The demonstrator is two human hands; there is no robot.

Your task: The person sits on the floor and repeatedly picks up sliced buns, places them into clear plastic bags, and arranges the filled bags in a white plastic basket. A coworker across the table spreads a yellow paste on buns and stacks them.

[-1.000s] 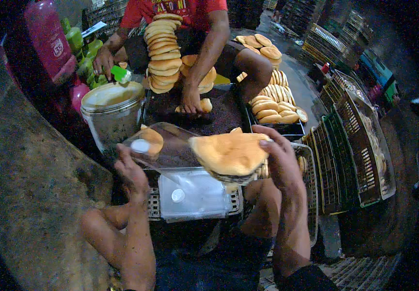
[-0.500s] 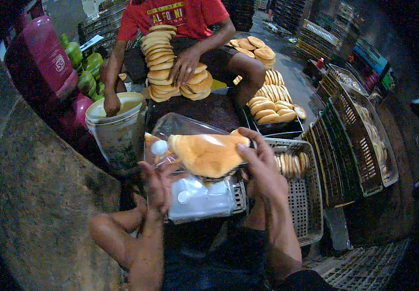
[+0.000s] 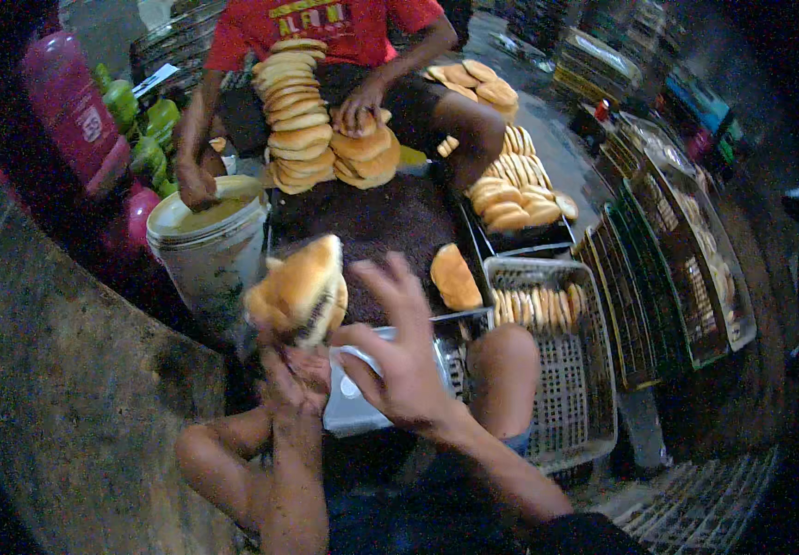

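Observation:
Tilted up over my left hand (image 3: 293,377) is a golden bun (image 3: 296,294) with a dark filling along its cut edge. The left fingers are closed at its lower end, blurred and partly hidden; whether a clear bag surrounds it I cannot make out. To its right, my right hand (image 3: 397,356) is open and empty, fingers spread and smeared by motion. Beneath both hands lies a pile of clear plastic bags (image 3: 351,407). A folded bun (image 3: 456,277) rests at the near right of a tray of dark crumbs (image 3: 381,222).
Opposite sits a person in a red shirt (image 3: 325,28), one hand at a white bucket (image 3: 210,250), the other on stacked buns (image 3: 367,153). On the right are a tray of buns (image 3: 515,203), a plastic crate (image 3: 594,388) and more crates (image 3: 686,259). Pink gas cylinders (image 3: 71,102) stand left.
The bagged bun between my hands has gone left and tilted up over my left hand. My right hand has let go and moved left, spreading its fingers. The folded bun now shows.

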